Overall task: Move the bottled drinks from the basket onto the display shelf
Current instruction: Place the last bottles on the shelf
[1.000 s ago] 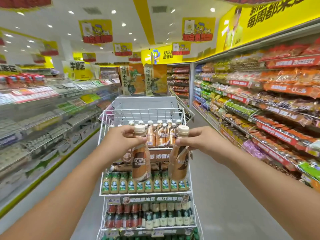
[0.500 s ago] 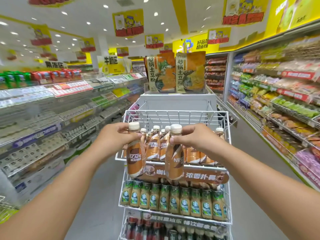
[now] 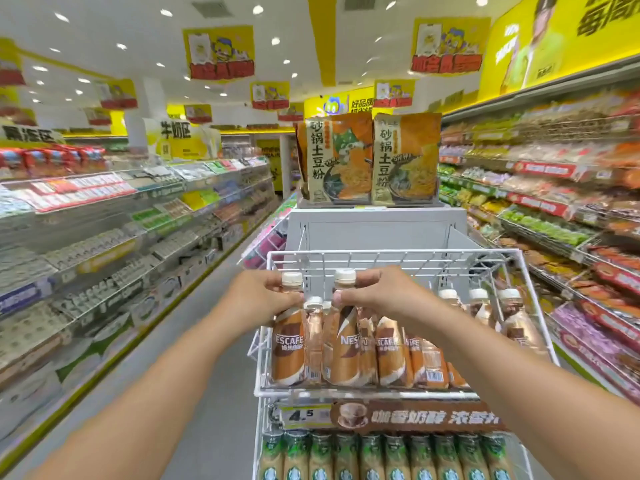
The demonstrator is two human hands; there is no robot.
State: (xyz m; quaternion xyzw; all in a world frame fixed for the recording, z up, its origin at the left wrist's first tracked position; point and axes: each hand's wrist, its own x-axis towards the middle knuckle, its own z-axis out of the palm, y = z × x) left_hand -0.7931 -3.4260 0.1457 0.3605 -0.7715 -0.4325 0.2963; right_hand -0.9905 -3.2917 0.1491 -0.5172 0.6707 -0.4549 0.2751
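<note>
supermarket aisle is stretching behind; we are now lowering two nescafé bottles, left bottle (image 3: 288, 344) in left hand (image 3: 258, 299), right bottle (image 3: 341, 341) in right hand (image 3: 377, 296), into the top wire shelf (image 3: 381, 393) at lower centre, nearly seated.

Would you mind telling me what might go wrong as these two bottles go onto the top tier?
1. Each hand, left and right, holds its bottle by the neck only; the left bottle or right bottle might slip.
2. The front row looks tightly packed, so setting them down might topple neighbours.
</note>
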